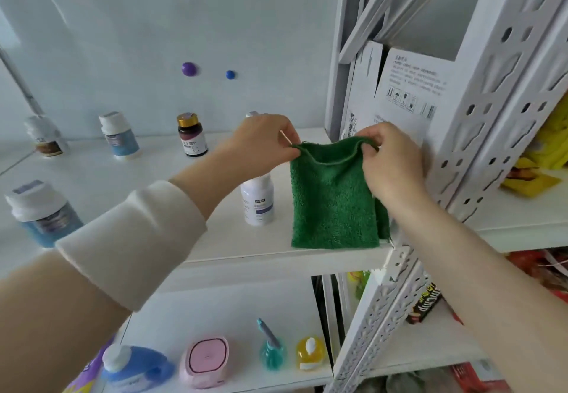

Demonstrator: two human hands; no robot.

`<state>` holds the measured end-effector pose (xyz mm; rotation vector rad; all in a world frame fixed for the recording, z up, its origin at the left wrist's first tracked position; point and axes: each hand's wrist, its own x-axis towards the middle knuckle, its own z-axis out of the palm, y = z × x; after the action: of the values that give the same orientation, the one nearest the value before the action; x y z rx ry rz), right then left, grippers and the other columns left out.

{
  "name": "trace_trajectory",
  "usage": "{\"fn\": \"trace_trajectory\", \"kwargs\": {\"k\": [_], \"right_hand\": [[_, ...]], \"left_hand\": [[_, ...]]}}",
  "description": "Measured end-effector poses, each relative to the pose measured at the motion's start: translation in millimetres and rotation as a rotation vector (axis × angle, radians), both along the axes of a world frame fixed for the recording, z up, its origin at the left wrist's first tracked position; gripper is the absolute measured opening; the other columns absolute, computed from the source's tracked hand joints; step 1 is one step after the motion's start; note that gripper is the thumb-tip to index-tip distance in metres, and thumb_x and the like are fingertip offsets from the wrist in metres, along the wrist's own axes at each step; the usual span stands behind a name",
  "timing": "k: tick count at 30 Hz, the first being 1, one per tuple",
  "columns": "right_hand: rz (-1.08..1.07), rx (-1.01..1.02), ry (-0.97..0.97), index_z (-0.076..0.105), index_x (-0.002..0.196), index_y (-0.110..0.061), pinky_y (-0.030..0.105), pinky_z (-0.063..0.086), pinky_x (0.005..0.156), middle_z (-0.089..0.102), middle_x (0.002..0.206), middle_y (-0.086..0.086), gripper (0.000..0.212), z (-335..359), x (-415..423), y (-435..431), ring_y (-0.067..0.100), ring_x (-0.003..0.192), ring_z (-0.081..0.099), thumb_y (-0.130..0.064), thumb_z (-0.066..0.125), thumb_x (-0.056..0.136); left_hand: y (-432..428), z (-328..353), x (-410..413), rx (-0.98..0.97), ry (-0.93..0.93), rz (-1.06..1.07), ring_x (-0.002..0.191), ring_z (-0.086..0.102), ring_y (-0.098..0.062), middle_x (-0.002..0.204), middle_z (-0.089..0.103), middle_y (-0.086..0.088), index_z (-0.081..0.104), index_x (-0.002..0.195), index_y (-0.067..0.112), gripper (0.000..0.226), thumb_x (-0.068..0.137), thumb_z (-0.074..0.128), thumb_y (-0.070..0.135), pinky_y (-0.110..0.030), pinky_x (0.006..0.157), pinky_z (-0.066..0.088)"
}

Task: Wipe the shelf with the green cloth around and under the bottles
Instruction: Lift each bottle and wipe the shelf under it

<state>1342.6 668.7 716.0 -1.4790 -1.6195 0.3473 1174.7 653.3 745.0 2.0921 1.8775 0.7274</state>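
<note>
A green cloth (333,199) hangs folded above the right end of the white shelf (138,177). My left hand (261,140) pinches its top left corner and my right hand (390,159) pinches its top right corner. The cloth's lower edge reaches the shelf's front edge. Right behind the cloth and my left hand stands a tall white bottle (257,202). Farther back are a dark bottle with a gold cap (192,136), a white-capped blue bottle (120,136) and a tilted brown-labelled bottle (46,137). A larger blue bottle (43,211) stands at the front left.
A perforated white upright (479,134) and white cardboard boxes (408,91) bound the shelf on the right. The lower shelf holds a blue container (138,368), a pink box (206,362), a teal bottle (272,349) and a yellow bottle (310,352). Snack packets (541,153) fill the neighbouring rack.
</note>
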Motion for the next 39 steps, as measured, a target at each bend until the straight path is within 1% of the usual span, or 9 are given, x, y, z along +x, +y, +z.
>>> {"fn": "trace_trajectory", "kwargs": {"k": [4, 6, 9, 13, 19, 25, 30, 35, 39], "right_hand": [[0.071, -0.151, -0.273, 0.05, 0.119, -0.014, 0.031, 0.043, 0.09, 0.048, 0.124, 0.008, 0.027, -23, -16, 4, 0.029, 0.118, 0.045, -0.011, 0.045, 0.093], [0.205, -0.271, -0.372, 0.03, 0.14, -0.016, 0.036, 0.026, 0.111, 0.025, 0.15, 0.005, 0.044, -39, -21, -10, 0.024, 0.14, 0.023, -0.02, 0.037, 0.097], [0.21, -0.34, -0.648, 0.002, 0.147, -0.023, 0.041, 0.002, 0.117, -0.009, 0.157, 0.002, 0.056, -64, -29, -19, 0.021, 0.144, -0.01, -0.042, 0.019, 0.096], [0.257, -0.41, -0.806, -0.015, 0.144, -0.028, 0.043, -0.015, 0.113, -0.023, 0.154, 0.002, 0.074, -91, -38, 0, 0.022, 0.141, -0.024, -0.066, -0.003, 0.081], [0.199, -0.442, -0.754, 0.0, 0.145, -0.035, 0.045, -0.011, 0.114, -0.013, 0.156, -0.005, 0.058, -91, -45, 125, 0.016, 0.143, -0.016, -0.052, 0.022, 0.094], [0.248, -0.454, -0.757, 0.002, 0.146, -0.034, 0.047, -0.013, 0.113, -0.011, 0.157, -0.002, 0.054, -89, -83, 226, 0.018, 0.143, -0.015, -0.047, 0.018, 0.096], [0.449, -0.402, -0.764, 0.004, 0.143, -0.042, 0.04, -0.014, 0.114, -0.012, 0.156, -0.009, 0.051, -92, -72, 154, 0.012, 0.143, -0.014, -0.048, 0.02, 0.095], [0.681, -0.322, -0.764, -0.012, 0.124, -0.066, 0.024, -0.025, 0.108, -0.034, 0.139, -0.033, 0.052, -93, -16, 13, -0.009, 0.13, -0.034, -0.074, -0.001, 0.074], [0.556, -0.343, -0.802, -0.003, 0.133, -0.058, 0.028, -0.016, 0.112, -0.024, 0.145, -0.027, 0.052, -88, -26, 55, -0.001, 0.138, -0.022, -0.064, 0.013, 0.084]], "left_hand": [[5, 0, -17, -0.108, 0.094, 0.026, 0.11, 0.055, -0.018, 0.125, 0.056, 0.002, 0.041, 0.129, 0.025, 0.052, 0.085, 0.054, 0.047, -0.035, 0.093, 0.046], [-7, -6, -29, -0.132, 0.046, -0.011, 0.113, 0.054, -0.014, 0.129, 0.053, 0.008, 0.032, 0.136, 0.031, 0.064, 0.08, 0.05, 0.057, -0.037, 0.097, 0.044], [-18, -25, -38, -0.112, 0.056, -0.042, 0.122, 0.046, -0.011, 0.138, 0.045, 0.011, 0.024, 0.139, 0.037, 0.073, 0.074, 0.048, 0.063, -0.034, 0.104, 0.037], [-10, -46, -38, -0.074, 0.107, -0.091, 0.109, 0.046, -0.006, 0.129, 0.045, 0.013, 0.036, 0.13, 0.037, 0.049, 0.084, 0.049, 0.048, -0.019, 0.087, 0.033], [-1, -51, -43, -0.009, 0.047, -0.109, 0.099, 0.053, -0.004, 0.103, 0.042, 0.025, 0.046, 0.115, 0.042, 0.032, 0.083, 0.048, 0.044, -0.02, 0.082, 0.041], [2, -50, -45, -0.053, 0.04, -0.086, 0.095, 0.05, 0.002, 0.096, 0.046, 0.028, 0.044, 0.111, 0.05, 0.048, 0.064, 0.037, 0.057, -0.016, 0.075, 0.042], [1, -48, -49, -0.111, 0.031, -0.076, 0.097, 0.051, 0.0, 0.092, 0.05, 0.026, 0.043, 0.11, 0.052, 0.048, 0.062, 0.046, 0.056, -0.017, 0.073, 0.041], [1, -49, -48, -0.124, -0.022, -0.042, 0.096, 0.056, -0.006, 0.096, 0.054, 0.022, 0.046, 0.112, 0.043, 0.046, 0.068, 0.061, 0.05, -0.019, 0.074, 0.043], [-1, -48, -49, -0.138, -0.045, -0.041, 0.092, 0.055, -0.003, 0.097, 0.058, 0.02, 0.047, 0.107, 0.043, 0.047, 0.062, 0.057, 0.055, -0.02, 0.074, 0.044]]}}
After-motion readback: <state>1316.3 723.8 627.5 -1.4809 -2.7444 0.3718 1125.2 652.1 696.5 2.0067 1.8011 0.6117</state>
